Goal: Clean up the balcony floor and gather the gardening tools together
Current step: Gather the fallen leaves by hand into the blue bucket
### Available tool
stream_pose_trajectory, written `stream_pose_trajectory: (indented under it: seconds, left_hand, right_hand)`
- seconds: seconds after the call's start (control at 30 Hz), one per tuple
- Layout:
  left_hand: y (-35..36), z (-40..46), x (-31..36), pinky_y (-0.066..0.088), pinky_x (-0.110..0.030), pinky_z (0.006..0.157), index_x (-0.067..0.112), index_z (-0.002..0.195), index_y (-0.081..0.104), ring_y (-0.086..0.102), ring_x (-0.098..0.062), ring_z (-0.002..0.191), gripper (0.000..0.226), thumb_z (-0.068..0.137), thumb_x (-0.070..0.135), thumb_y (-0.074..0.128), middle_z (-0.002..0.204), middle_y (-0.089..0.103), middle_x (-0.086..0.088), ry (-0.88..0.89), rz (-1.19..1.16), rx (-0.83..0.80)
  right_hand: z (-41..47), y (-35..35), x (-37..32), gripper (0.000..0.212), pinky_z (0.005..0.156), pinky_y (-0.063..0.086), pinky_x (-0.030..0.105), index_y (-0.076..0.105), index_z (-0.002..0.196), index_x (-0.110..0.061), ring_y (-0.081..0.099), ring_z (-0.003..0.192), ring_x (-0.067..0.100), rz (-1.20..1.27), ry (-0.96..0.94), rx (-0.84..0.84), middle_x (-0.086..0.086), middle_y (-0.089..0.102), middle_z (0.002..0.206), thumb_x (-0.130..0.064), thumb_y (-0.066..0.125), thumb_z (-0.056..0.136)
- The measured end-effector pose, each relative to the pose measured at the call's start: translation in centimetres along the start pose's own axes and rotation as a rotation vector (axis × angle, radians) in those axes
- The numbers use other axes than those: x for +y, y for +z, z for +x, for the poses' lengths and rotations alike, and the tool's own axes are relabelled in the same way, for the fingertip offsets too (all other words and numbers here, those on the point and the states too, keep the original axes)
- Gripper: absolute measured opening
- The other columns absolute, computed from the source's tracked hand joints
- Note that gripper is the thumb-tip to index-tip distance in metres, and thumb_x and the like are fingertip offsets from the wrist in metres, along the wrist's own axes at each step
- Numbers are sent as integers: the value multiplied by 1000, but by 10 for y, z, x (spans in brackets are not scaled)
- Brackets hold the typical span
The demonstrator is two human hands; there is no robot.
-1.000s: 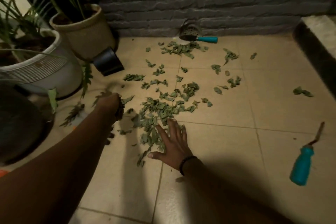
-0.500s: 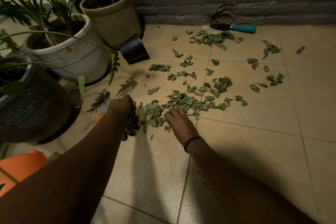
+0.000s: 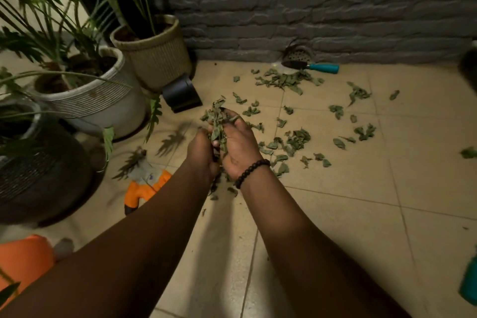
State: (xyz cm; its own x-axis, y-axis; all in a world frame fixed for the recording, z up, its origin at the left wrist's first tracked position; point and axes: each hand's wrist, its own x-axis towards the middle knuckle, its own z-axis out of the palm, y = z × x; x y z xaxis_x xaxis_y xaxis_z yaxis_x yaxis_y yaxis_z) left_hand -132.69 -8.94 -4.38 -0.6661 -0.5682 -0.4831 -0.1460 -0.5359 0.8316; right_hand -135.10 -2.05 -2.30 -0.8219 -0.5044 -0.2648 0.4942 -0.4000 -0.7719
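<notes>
My left hand (image 3: 200, 152) and my right hand (image 3: 238, 144) are cupped together above the tiled floor (image 3: 335, 214), holding a bunch of green leaves (image 3: 219, 121) between them. More loose leaves (image 3: 294, 141) lie scattered over the tiles beyond my hands. A teal-handled trowel (image 3: 309, 66) lies by the grey brick wall next to a round drain. An orange and grey gardening glove (image 3: 145, 186) lies on the floor left of my arms. Part of another teal tool handle (image 3: 468, 284) shows at the right edge.
Potted plants stand at the left: a woven beige pot (image 3: 157, 59), a white ribbed pot (image 3: 98, 103) and a dark pot (image 3: 38, 170). A small black pot (image 3: 182, 94) lies tipped on the floor. An orange object (image 3: 23, 258) sits at the lower left.
Both hands rose from the floor and came together, lifting a bunch of leaves. The view shifted left, bringing the glove into sight.
</notes>
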Motion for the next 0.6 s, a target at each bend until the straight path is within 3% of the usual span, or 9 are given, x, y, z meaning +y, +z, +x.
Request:
stream_pose_trajectory:
  seconds: [0.07, 0.13, 0.2, 0.27, 0.37, 0.43, 0.53, 0.6]
  left_hand:
    - [7, -8, 4, 57, -22, 58, 5, 114, 66, 71, -16, 74, 40, 104, 27, 34, 91, 72, -12, 17, -17, -51]
    - [11, -16, 8, 58, -24, 73, 7, 119, 65, 71, -15, 89, 41, 106, 28, 32, 100, 73, -9, 60, -53, -87]
    - [13, -20, 13, 55, -29, 84, 8, 118, 66, 67, -20, 102, 42, 106, 30, 33, 103, 74, -8, 73, -100, -103]
    - [15, -22, 19, 53, -29, 79, 9, 102, 71, 69, -21, 91, 42, 104, 30, 35, 91, 75, -8, 77, -132, -111]
    - [22, -29, 27, 55, -28, 78, 7, 96, 70, 71, -19, 81, 42, 104, 31, 36, 88, 76, -8, 76, -161, -137]
    - [29, -34, 28, 57, -30, 79, 5, 103, 69, 72, -20, 85, 42, 105, 33, 37, 93, 76, -10, 67, -118, -133]
    - [40, -37, 24, 58, -28, 71, 5, 110, 68, 72, -21, 84, 35, 104, 27, 42, 94, 75, -11, 89, -14, -34]
    - [45, -39, 21, 57, -28, 67, 4, 105, 69, 72, -22, 83, 30, 103, 21, 45, 88, 74, -12, 106, 29, 23]
  right_hand:
    - [-3, -3, -4, 18, 76, 49, 17, 63, 115, -21, 62, 92, 7, -361, -158, 12, -4, 65, 105, -20, 52, 100]
    - [-7, -3, -1, 21, 82, 47, 15, 63, 118, -22, 60, 103, 7, -459, -292, 36, -6, 64, 114, -23, 52, 100]
    - [-12, -1, 1, 19, 89, 51, 22, 63, 115, -25, 61, 108, 10, -325, -307, 42, -6, 66, 117, -23, 53, 100]
    - [-13, 1, -2, 16, 93, 53, 32, 65, 108, -30, 64, 109, 14, -103, -207, 23, -2, 68, 118, -22, 55, 99]
    - [-8, 1, -12, 25, 70, 55, 27, 67, 106, -30, 66, 92, 16, 194, -108, 16, 4, 70, 110, -13, 50, 98]
    - [-4, 2, -14, 32, 65, 53, 25, 64, 119, -23, 65, 90, 17, 275, -95, 86, 8, 69, 108, -8, 46, 97]
    - [-2, 3, -13, 36, 94, 54, 36, 58, 132, -21, 61, 114, 19, 75, -174, 209, 5, 63, 128, -14, 51, 98]
    - [-5, 0, -16, 35, 102, 47, 30, 57, 133, -20, 55, 120, 12, -164, -297, 250, 0, 59, 135, -18, 53, 99]
